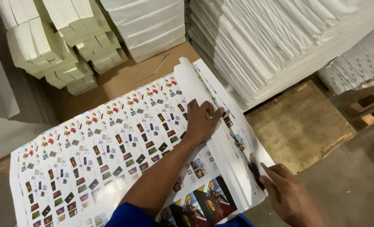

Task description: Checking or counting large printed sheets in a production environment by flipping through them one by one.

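Left hand (201, 122) presses flat on the curled-over printed sheet (111, 143) atop the table; right hand (285, 193) pinches its edge at four o'clock. White paper stacks (271, 38) crowd twelve o'clock, a wooden pallet (304, 122) three o'clock.

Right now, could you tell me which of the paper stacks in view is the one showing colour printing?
The stack of printed sheets under the left hand; its top sheet carries small coloured pictures, while the surrounding stacks are plain white.
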